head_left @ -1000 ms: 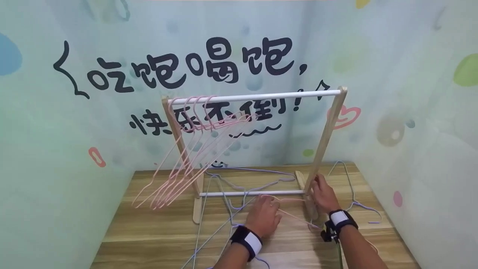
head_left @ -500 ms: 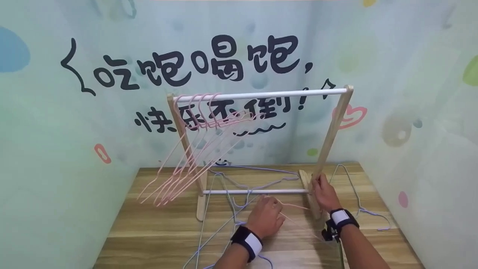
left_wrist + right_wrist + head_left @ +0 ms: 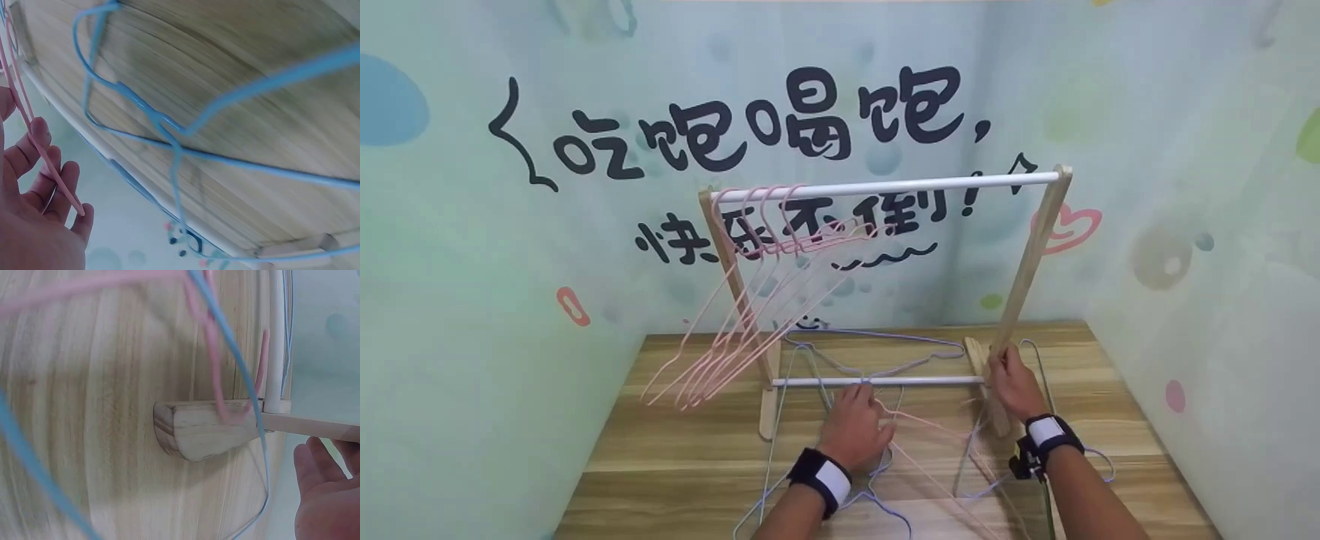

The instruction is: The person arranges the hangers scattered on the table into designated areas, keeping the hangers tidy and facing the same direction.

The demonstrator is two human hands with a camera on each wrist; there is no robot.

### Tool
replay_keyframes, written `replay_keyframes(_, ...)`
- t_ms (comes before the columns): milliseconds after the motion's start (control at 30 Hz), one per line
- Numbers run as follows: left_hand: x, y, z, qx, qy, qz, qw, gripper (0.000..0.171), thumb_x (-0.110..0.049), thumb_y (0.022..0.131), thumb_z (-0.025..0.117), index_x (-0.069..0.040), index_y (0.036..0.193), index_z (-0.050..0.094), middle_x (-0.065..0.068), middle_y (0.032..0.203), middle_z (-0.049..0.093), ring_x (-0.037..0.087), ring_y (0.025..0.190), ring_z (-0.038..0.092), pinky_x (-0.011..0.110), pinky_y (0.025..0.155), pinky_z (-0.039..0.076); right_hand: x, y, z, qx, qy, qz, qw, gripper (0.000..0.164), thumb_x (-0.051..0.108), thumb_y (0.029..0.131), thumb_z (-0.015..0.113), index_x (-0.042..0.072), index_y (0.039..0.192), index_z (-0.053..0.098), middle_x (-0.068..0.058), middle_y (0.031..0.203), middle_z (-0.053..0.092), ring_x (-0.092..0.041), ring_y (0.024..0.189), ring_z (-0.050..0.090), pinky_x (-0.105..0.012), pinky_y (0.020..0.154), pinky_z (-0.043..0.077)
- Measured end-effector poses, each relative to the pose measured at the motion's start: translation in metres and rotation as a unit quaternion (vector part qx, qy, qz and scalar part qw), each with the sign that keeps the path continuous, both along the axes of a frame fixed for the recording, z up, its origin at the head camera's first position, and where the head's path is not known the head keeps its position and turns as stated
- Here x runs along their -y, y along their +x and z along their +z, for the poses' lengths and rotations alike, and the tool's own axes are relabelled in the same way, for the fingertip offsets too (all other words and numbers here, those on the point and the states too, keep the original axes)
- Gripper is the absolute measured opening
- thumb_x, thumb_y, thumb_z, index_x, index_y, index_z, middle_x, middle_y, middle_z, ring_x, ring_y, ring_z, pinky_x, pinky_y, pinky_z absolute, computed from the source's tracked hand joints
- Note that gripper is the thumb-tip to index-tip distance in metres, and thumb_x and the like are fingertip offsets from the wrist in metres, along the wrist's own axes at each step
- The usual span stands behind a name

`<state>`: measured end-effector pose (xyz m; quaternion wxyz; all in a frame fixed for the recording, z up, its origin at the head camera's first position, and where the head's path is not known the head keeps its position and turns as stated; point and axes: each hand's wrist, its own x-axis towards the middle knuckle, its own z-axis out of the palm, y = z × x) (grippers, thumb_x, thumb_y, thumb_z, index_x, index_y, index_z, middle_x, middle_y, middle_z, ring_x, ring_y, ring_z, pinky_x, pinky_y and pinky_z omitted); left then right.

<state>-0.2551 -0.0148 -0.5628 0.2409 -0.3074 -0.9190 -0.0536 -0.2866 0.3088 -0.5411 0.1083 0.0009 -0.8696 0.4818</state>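
Observation:
My left hand (image 3: pixel 855 427) is low in front of the rack's bottom bar, its fingertips near that bar. It holds a pink wire hanger (image 3: pixel 55 174), whose thin bar runs between thumb and fingers in the left wrist view. The hanger's arms stretch right and toward me over the table. My right hand (image 3: pixel 1015 384) grips the lower part of the wooden rack's right post (image 3: pixel 1027 277); in the right wrist view its fingers meet the post just above the foot (image 3: pixel 202 430). Several pink hangers (image 3: pixel 793 247) hang by their hooks at the left end of the white top bar (image 3: pixel 900 185).
Several blue hangers (image 3: pixel 140 101) lie loose and partly overlapping around the rack's base, some crossing the pink one. The wood-grain table (image 3: pixel 645 465) is bounded by printed walls (image 3: pixel 1222 285) at the back and both sides.
My left hand has shifted left, bringing the pink hanger with it. Blue hangers around it have moved, and the one at the right now lies partly behind my right hand. The right hand keeps its grip.

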Motion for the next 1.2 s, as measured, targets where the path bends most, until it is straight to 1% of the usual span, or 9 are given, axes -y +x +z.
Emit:
replay_keyframes(300, 0.04, 0.001, -0.01, 0.018, -0.004, 0.038, 0.9991, 0.03, -0.033, 0.094, 0.075, -0.004, 0.086, 0.081, 0.011, 0.104, 0.066, 0.03, 0.101, 0.062, 0.046, 0.093, 0.056, -0.003, -0.004, -0.004, -0.002, 0.002, -0.005, 1.0, 0.015, 0.012, 0.118, 0.044, 0.0, 0.125, 0.049, -0.031, 0.117, 0.067, -0.042, 0.103, 0.068, -0.051, 0.085, 0.058)
replay_keyframes(400, 0.056, -0.003, -0.021, 0.017, 0.006, 0.04, 0.999, 0.03, -0.032, 0.094, 0.074, -0.004, 0.085, 0.08, 0.011, 0.103, 0.066, 0.031, 0.099, 0.063, 0.048, 0.092, 0.056, -0.004, -0.003, -0.004, -0.002, 0.002, -0.003, 1.0, 0.015, 0.012, 0.118, 0.044, -0.001, 0.125, 0.049, -0.033, 0.119, 0.067, -0.043, 0.105, 0.068, -0.051, 0.086, 0.058)
replay_keyframes(533, 0.078, -0.021, -0.057, -0.004, 0.025, 0.036, 0.999, 0.036, -0.035, 0.097, 0.067, -0.004, 0.081, 0.077, 0.012, 0.103, 0.066, 0.033, 0.101, 0.062, 0.05, 0.093, 0.055, -0.005, -0.002, -0.003, -0.001, 0.0, -0.004, 1.0, 0.015, 0.009, 0.117, 0.043, -0.002, 0.126, 0.048, -0.034, 0.121, 0.066, -0.044, 0.105, 0.069, -0.05, 0.085, 0.058)
replay_keyframes(633, 0.089, -0.022, -0.063, -0.001, 0.024, 0.046, 0.9987, 0.033, -0.033, 0.094, 0.066, -0.004, 0.081, 0.075, 0.013, 0.102, 0.065, 0.034, 0.099, 0.062, 0.053, 0.09, 0.054, -0.004, -0.001, -0.001, -0.002, 0.005, -0.002, 1.0, 0.015, 0.01, 0.118, 0.043, -0.001, 0.127, 0.048, -0.034, 0.12, 0.066, -0.044, 0.104, 0.068, -0.049, 0.085, 0.057)
replay_keyframes(667, 0.09, -0.016, -0.054, 0.008, 0.01, 0.057, 0.9983, 0.029, -0.031, 0.093, 0.068, -0.005, 0.083, 0.076, 0.012, 0.102, 0.065, 0.034, 0.099, 0.062, 0.053, 0.09, 0.055, -0.004, 0.0, -0.001, -0.001, 0.007, -0.002, 1.0, 0.016, 0.01, 0.118, 0.043, -0.001, 0.128, 0.048, -0.033, 0.12, 0.065, -0.043, 0.104, 0.068, -0.05, 0.085, 0.056)
replay_keyframes(733, 0.091, -0.015, -0.052, 0.026, 0.005, 0.068, 0.9973, 0.028, -0.03, 0.092, 0.067, -0.005, 0.088, 0.077, 0.013, 0.104, 0.066, 0.036, 0.1, 0.063, 0.054, 0.091, 0.054, -0.003, 0.0, 0.0, -0.003, 0.012, -0.002, 1.0, 0.016, 0.011, 0.118, 0.044, -0.001, 0.128, 0.048, -0.031, 0.117, 0.066, -0.042, 0.103, 0.067, -0.049, 0.084, 0.056)
replay_keyframes(767, 0.087, -0.008, -0.039, 0.035, 0.001, 0.074, 0.9966, 0.024, -0.028, 0.091, 0.069, -0.005, 0.086, 0.076, 0.013, 0.101, 0.066, 0.036, 0.097, 0.063, 0.055, 0.089, 0.054, -0.003, 0.0, 0.0, -0.003, 0.013, -0.003, 1.0, 0.016, 0.011, 0.118, 0.044, 0.0, 0.129, 0.048, -0.03, 0.117, 0.066, -0.042, 0.102, 0.067, -0.048, 0.083, 0.055)
replay_keyframes(867, 0.076, -0.005, -0.031, 0.028, -0.006, 0.076, 0.9967, 0.019, -0.026, 0.091, 0.071, -0.008, 0.091, 0.076, 0.012, 0.1, 0.068, 0.034, 0.095, 0.066, 0.052, 0.088, 0.055, -0.002, 0.0, -0.002, -0.007, 0.016, -0.005, 1.0, 0.016, 0.011, 0.117, 0.044, 0.0, 0.128, 0.048, -0.029, 0.115, 0.066, -0.041, 0.101, 0.067, -0.048, 0.082, 0.055)
replay_keyframes(1200, -0.005, 0.007, -0.01, 0.03, 0.034, 0.026, 0.9986, 0.03, -0.028, 0.093, 0.079, -0.016, 0.121, 0.076, 0.006, 0.112, 0.069, 0.026, 0.107, 0.066, 0.043, 0.093, 0.058, 0.001, -0.002, -0.006, -0.022, 0.013, -0.01, 1.0, 0.016, 0.013, 0.116, 0.046, 0.001, 0.126, 0.049, -0.028, 0.114, 0.067, -0.041, 0.098, 0.067, -0.05, 0.081, 0.056)
